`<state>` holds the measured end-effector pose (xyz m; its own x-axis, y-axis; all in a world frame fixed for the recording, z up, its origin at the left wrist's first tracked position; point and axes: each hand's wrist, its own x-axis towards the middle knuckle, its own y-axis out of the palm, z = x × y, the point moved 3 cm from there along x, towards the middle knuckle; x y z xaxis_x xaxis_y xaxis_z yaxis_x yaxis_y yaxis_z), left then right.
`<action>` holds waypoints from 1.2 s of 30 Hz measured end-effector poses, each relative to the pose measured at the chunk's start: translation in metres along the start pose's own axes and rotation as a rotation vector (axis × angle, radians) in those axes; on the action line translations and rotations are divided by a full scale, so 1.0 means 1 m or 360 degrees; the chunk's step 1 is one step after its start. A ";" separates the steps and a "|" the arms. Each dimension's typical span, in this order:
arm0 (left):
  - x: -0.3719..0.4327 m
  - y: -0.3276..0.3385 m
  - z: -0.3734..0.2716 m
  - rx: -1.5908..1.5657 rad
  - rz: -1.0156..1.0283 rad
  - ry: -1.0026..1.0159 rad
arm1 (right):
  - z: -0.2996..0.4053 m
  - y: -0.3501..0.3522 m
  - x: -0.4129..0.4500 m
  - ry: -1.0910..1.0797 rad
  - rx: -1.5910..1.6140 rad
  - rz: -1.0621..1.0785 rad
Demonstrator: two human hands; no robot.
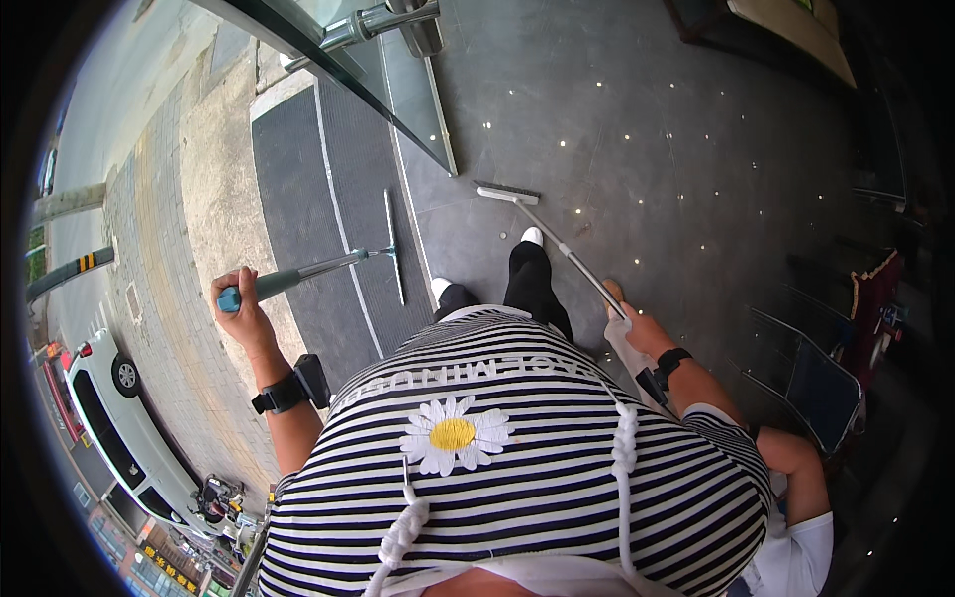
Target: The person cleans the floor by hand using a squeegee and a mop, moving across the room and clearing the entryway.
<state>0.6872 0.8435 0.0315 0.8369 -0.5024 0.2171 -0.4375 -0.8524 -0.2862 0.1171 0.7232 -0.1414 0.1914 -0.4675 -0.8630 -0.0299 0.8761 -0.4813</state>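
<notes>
My left hand is wrapped around the teal grip of a squeegee with a metal shaft. Its long thin blade is over the ribbed dark doormat; I cannot tell if they touch. My right hand grips the light-coloured pole of a scrub brush. The white brush head, dark along its far side, is over the grey tiled floor, just beyond my white shoe and near the glass door's lower corner.
The glass door with a metal handle stands ahead on the left. Outside are paving and a parked white van. A person's arm is close behind on the right. Beyond it stands a metal-framed chair.
</notes>
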 end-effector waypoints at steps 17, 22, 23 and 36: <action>0.013 0.021 -0.016 0.0281 0.0156 0.0122 | 0.059 -0.152 0.235 0.0471 0.0949 -0.0287; 0.036 0.021 0.000 0.0286 0.0240 0.0119 | 0.050 -0.056 0.198 0.0389 0.0278 -0.0169; 0.038 0.018 0.004 0.0251 0.0245 0.0118 | 0.047 -0.034 0.174 0.0405 0.0137 -0.0096; 0.066 0.016 0.026 0.0024 0.0311 0.0103 | 0.000 0.104 -0.021 0.0300 0.0480 -0.0452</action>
<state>0.7438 0.8008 0.0174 0.7136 -0.6666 0.2154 -0.5841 -0.7359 -0.3424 0.1102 0.8242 -0.1734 -0.0323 -0.6833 -0.7294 0.2904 0.6919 -0.6610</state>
